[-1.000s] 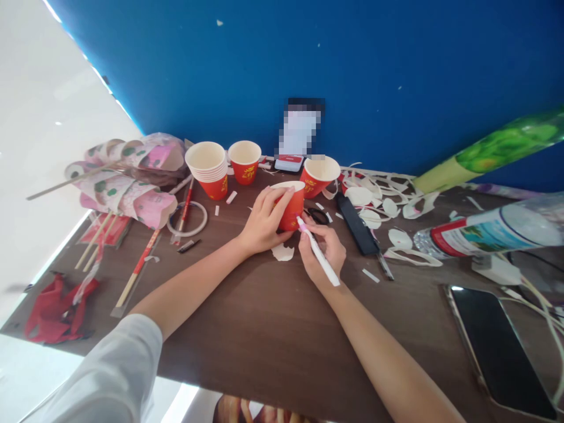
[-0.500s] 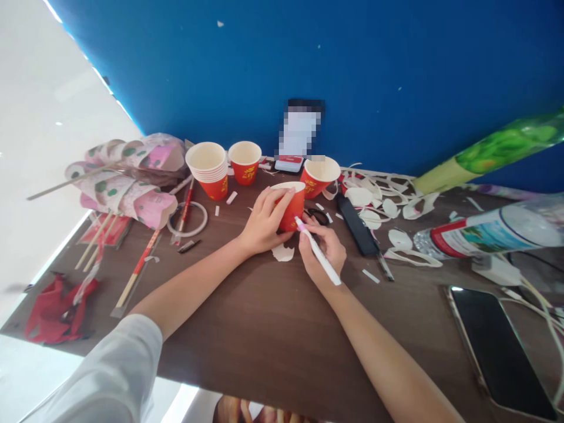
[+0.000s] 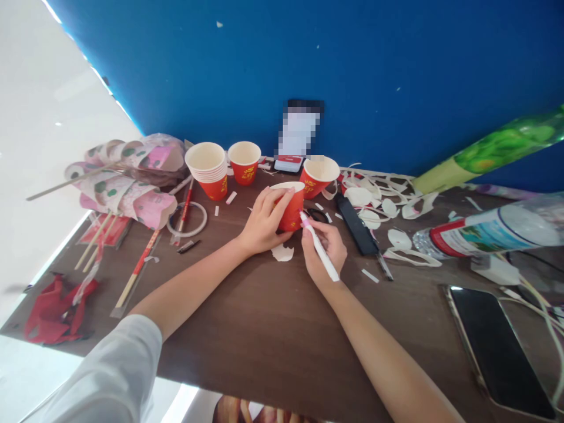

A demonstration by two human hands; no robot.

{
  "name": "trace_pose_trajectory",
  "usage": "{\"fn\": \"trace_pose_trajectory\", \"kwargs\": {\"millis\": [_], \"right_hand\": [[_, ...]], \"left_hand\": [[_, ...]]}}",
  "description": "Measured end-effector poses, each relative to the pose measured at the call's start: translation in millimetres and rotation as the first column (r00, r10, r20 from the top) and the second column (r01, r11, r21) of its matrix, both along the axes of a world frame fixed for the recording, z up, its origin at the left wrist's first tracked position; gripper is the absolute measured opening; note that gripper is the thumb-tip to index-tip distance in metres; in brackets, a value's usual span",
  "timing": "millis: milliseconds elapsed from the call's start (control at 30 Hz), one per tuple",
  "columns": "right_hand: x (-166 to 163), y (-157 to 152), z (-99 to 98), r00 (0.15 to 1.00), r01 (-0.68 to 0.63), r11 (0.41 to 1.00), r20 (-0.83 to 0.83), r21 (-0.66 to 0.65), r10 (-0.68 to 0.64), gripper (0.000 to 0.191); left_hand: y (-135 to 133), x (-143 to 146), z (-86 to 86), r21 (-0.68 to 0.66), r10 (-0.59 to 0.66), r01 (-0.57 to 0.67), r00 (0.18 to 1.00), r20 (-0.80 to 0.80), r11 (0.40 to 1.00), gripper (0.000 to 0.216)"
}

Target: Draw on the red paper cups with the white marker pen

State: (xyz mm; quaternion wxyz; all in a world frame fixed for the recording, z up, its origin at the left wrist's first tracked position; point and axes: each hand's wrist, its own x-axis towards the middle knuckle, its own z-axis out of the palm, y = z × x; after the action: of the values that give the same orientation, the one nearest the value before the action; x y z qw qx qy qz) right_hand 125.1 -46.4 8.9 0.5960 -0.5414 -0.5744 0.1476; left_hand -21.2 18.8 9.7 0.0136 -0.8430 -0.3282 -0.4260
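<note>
**Red paper cup [image 3: 294,210] in one hand, white marker [image 3: 321,249] in the other**

Pink patterned paper rolls [image 3: 127,202] on wooden sticks lie at far left of the brown surface [image 3: 247,317], with a stack of red cups [image 3: 211,175] and a single matching cup [image 3: 245,170] to their right. Near the centre, the left hand [image 3: 261,224] has its fingers slightly parted and curved around the left and near side of the paper cup, thumb low by the base. The cup sits rim up against that palm, between the two hands, with a scrap of white paper [image 3: 282,252] just in front. At its right side is the marker's tip; whether it touches cannot be told. The right hand [image 3: 333,248] has its fingers closed around the pink-collared marker in a writing grip. Farther right are pale paper trimmings [image 3: 371,218], a bottle [image 3: 484,230] lying on its side and, nearest the camera, a dark-screened phone [image 3: 497,346].
</note>
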Motion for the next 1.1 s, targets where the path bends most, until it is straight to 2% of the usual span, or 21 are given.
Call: {"fn": "trace_pose_trajectory", "kwargs": {"millis": [333,533,767,1000,1100], "right_hand": [[3,0,-8.3,0.999,-0.039,0.997,0.006,0.071,0.039,0.017],[4,-1,-8.1,0.999,-0.032,0.999,-0.013,0.027,0.032,0.016],[3,0,-9.2,0.994,-0.096,0.995,-0.045,0.008,0.097,0.019],[4,0,1.5,0.984,-0.129,0.972,0.149,0.197,0.101,0.014],[3,0,4.5,0.972,-0.176,0.962,0.190,0.209,0.137,0.014]], "left_hand": [[-2,-1,1.1,-0.077,-0.002,0.001,1.000,-0.014,0.997,0.088],[0,-1,-0.9,-0.083,-0.037,0.040,0.999,0.036,0.996,0.092],[4,-2,-1.2,-0.109,-0.106,0.115,0.991,0.080,0.987,0.095],[0,-1,-0.1,-0.059,0.007,-0.004,0.999,0.051,0.998,0.091],[0,-1,-1.1,-0.019,0.003,-0.002,0.999,0.037,1.000,0.091]]}}
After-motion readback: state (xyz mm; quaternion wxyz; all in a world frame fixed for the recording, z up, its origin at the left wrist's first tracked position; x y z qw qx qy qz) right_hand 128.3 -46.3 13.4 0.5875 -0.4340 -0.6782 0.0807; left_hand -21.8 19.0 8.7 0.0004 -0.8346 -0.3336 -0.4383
